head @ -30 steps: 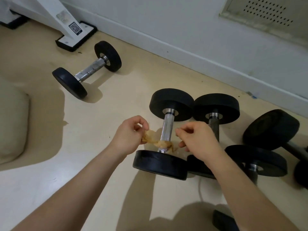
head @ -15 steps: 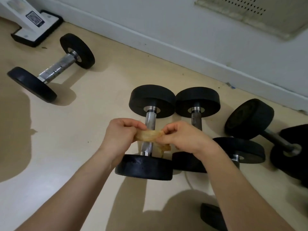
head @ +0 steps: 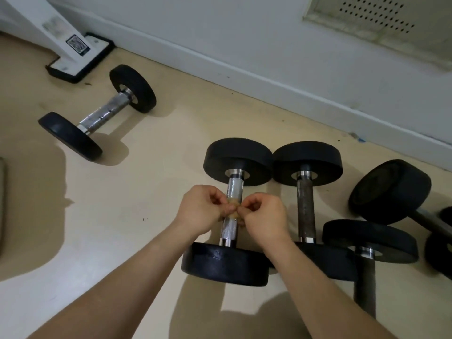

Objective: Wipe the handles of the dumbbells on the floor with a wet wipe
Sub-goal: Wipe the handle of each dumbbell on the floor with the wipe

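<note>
right now my left hand (head: 203, 209) and right hand (head: 264, 216) each pinch an end of the wet wipe (head: 234, 201) drawn across the middle of the centre dumbbell's handle (head: 231, 227), so i judge this handle mid-wipe; next i'd work it along, then the dull handle (head: 305, 211) beside it.
</note>
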Action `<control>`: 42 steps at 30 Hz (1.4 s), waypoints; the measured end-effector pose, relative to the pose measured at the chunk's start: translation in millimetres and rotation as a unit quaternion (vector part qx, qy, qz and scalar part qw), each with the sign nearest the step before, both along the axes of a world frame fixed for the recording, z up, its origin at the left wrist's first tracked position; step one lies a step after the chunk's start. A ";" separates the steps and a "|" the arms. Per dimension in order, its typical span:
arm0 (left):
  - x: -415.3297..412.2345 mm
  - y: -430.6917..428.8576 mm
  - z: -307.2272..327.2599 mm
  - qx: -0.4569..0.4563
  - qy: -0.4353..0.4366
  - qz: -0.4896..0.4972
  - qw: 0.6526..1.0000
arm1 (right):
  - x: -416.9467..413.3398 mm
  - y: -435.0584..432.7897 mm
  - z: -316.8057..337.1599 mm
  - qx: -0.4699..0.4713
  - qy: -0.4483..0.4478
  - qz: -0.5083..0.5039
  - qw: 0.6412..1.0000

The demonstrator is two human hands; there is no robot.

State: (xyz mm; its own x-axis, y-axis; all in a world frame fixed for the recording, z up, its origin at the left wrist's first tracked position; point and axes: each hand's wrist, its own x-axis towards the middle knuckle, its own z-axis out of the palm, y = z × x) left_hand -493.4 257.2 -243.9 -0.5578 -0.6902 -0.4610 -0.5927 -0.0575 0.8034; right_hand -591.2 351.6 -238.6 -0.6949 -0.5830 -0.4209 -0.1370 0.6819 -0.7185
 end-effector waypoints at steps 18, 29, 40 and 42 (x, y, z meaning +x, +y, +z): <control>-13.4 -17.5 -2.4 -0.129 0.022 -0.017 0.991 | -8.5 -24.9 2.2 -0.122 0.152 0.007 0.981; 5.1 -26.5 -7.6 -0.149 -0.052 -0.273 0.949 | -16.5 -3.3 13.7 0.037 0.125 0.188 0.974; 32.4 -7.6 -3.8 0.081 -0.018 -0.146 0.986 | -1.1 17.1 11.4 0.085 0.023 0.201 0.976; 37.3 -11.7 1.4 0.093 -0.061 -0.201 0.973 | -3.7 11.7 16.3 0.129 0.007 0.243 0.961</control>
State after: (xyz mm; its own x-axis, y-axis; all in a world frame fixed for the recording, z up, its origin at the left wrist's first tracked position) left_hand -456.1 245.5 -242.5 -0.6988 -0.3248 -0.6373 -0.6878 0.0605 0.7234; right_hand -594.9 363.3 -222.2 -0.3731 -0.7179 -0.5877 -0.4936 0.6900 -0.5295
